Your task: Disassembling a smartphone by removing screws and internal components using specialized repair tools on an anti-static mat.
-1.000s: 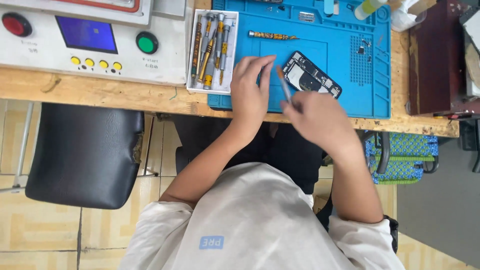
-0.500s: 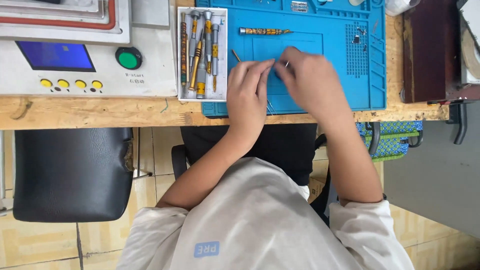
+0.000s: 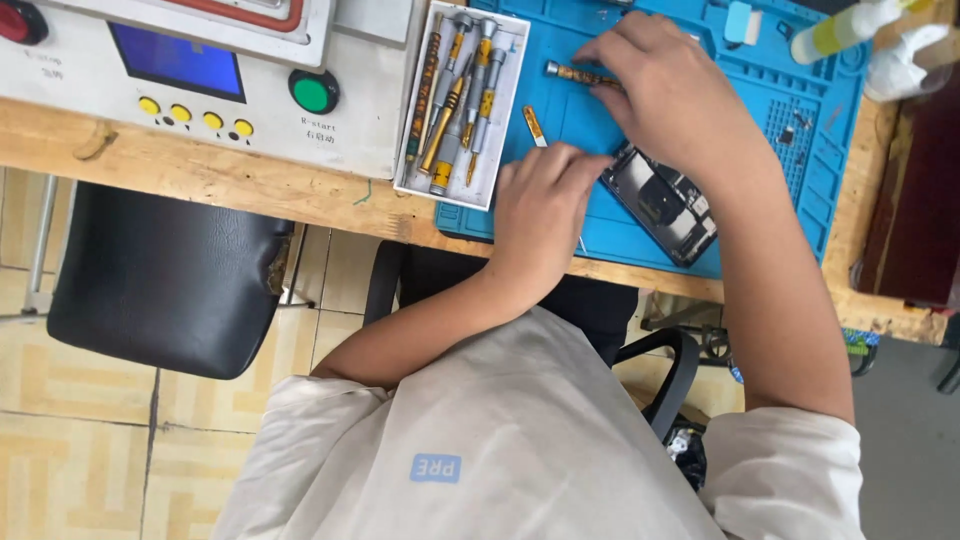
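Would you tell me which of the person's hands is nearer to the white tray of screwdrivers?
Left. The left hand lies just beside the white tray; the right hand is farther off, by the opened phone.

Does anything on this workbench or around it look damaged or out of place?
Two things stand out. The black stool beside the bench has a torn edge on its seat, with pale padding showing. A small orange-handled tool lies loose on the blue mat, outside the white tray that holds the other screwdrivers. The opened phone looks disassembled, not broken.
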